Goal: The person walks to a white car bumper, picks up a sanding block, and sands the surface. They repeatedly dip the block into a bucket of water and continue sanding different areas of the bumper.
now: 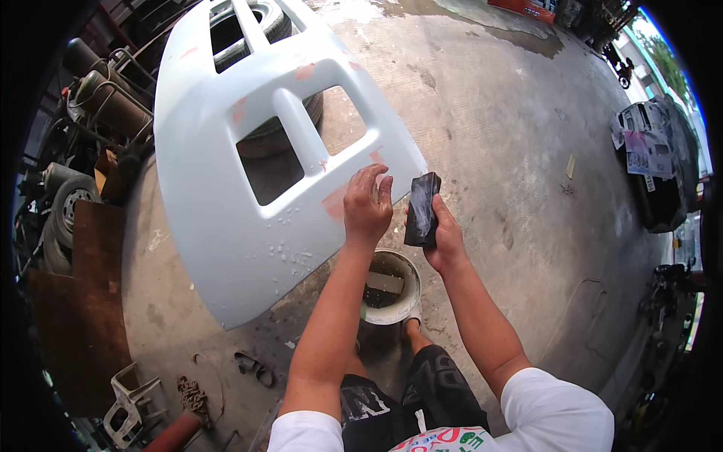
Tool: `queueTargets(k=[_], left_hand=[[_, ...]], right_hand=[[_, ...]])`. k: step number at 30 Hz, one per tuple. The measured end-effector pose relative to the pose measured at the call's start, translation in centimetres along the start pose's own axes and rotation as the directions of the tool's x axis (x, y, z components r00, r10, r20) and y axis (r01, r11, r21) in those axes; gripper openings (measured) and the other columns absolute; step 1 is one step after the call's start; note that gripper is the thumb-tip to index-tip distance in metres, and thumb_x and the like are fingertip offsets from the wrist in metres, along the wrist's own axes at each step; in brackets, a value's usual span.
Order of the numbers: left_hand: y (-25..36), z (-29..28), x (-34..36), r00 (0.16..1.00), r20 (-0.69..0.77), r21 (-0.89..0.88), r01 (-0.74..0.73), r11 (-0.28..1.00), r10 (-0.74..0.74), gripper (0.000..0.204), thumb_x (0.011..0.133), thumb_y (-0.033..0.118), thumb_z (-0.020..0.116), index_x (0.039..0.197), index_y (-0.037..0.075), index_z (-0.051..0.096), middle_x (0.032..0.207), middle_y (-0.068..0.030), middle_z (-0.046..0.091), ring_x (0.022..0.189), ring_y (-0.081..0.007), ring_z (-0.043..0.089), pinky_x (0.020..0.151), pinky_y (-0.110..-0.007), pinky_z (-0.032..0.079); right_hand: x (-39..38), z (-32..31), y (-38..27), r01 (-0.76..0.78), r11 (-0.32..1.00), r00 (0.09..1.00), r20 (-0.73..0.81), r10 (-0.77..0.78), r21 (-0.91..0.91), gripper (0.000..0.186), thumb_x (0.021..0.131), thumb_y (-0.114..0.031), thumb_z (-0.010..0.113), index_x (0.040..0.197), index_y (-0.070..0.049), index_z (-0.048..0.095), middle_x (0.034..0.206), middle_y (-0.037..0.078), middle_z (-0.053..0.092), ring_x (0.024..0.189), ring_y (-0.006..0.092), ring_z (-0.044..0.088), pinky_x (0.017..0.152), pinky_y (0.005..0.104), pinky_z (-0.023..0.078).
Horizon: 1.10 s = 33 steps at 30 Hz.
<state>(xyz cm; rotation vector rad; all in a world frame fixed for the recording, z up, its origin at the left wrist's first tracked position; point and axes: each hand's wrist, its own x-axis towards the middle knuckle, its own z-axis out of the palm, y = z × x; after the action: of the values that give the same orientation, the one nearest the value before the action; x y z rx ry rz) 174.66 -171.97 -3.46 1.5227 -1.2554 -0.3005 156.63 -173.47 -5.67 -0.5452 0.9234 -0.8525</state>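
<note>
A large pale grey-white panel [203, 181] with square cut-outs fills the left side, marked by pinkish patches and water drops near its close end. My right hand [449, 239] grips a dark sanding block [423, 211] that carries a whitish smear on its face. It is held up just off the panel's right edge. Over a pinkish patch near that same edge is my left hand [367, 205], its fingers loosely bent and apart, with nothing in them. Whether it touches the panel I cannot tell. Below my hands stands a round bucket [410, 297] holding a flat light-coloured piece.
Beneath the panel are tyres [312, 113]. Gas cylinders [113, 105] and a wheel [71, 211] crowd the left side. A small plastic chair [134, 407] and a sandal [254, 369] lie lower left. At right, paper sheets [646, 143] cover part of a dark object.
</note>
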Motion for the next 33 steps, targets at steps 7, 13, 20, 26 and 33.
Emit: queueTargets(k=[7,13,20,26,33], left_hand=[[-6.6,-9.3,-3.1,0.966,-0.257,0.015,-0.018,1.0,0.021,0.012,0.096,-0.003,0.064,0.106,0.001,0.071,0.094,-0.0114,0.072,0.085,-0.0233,0.07,0.073,-0.033,0.056],[-9.2,-19.3,-22.7,0.512,0.427,-0.771,0.637,-0.003,-0.745,0.044,0.107,0.039,0.061,0.132,0.003,0.061,0.105,-0.0079,0.068,0.071,-0.0113,0.055,0.063,-0.025,0.045],[-12.0,-22.9,-22.7,0.368,0.663,-0.735,0.483,-0.475,-0.652,0.069,0.101,0.049,0.065,0.152,0.01,0.041,0.151,-0.006,0.049,0.078,-0.0144,0.054,0.068,-0.03,0.048],[-10.8,-19.5,-22.0,0.347,0.587,-0.807,0.319,-0.496,-0.732,0.062,0.101,0.046,0.065,0.149,0.013,0.045,0.146,-0.0049,0.054,0.079,-0.0147,0.055,0.069,-0.031,0.049],[-8.8,-18.6,-21.4,0.383,0.594,-0.804,0.29,-0.519,-0.707,0.053,0.103,0.044,0.064,0.144,0.013,0.05,0.137,-0.0054,0.059,0.078,-0.0137,0.054,0.068,-0.028,0.049]], right_hand=[[7.7,5.4,2.0,0.495,-0.258,0.573,0.535,-0.621,-0.83,0.055,0.089,-0.03,0.076,0.14,-0.015,0.065,0.143,0.022,0.057,0.13,0.0397,0.053,0.113,0.0495,0.041],[3.6,13.2,11.7,0.461,-0.341,0.606,0.571,-0.554,-0.819,0.048,0.096,-0.031,0.067,0.14,-0.013,0.064,0.149,0.026,0.053,0.137,0.0412,0.049,0.114,0.0526,0.039],[7.1,9.3,6.4,0.44,-0.381,0.628,0.582,-0.517,-0.813,0.047,0.096,-0.032,0.066,0.14,-0.015,0.064,0.151,0.024,0.053,0.135,0.0395,0.053,0.116,0.0526,0.04],[0.7,10.6,14.9,0.384,-0.364,0.669,0.528,-0.523,-0.848,0.052,0.1,-0.029,0.062,0.149,-0.016,0.056,0.155,0.024,0.047,0.136,0.0418,0.05,0.115,0.055,0.038],[4.6,8.9,9.5,0.129,-0.356,0.653,0.349,-0.672,-0.926,0.052,0.098,-0.026,0.063,0.148,-0.012,0.056,0.151,0.028,0.049,0.134,0.0421,0.052,0.114,0.0527,0.04]])
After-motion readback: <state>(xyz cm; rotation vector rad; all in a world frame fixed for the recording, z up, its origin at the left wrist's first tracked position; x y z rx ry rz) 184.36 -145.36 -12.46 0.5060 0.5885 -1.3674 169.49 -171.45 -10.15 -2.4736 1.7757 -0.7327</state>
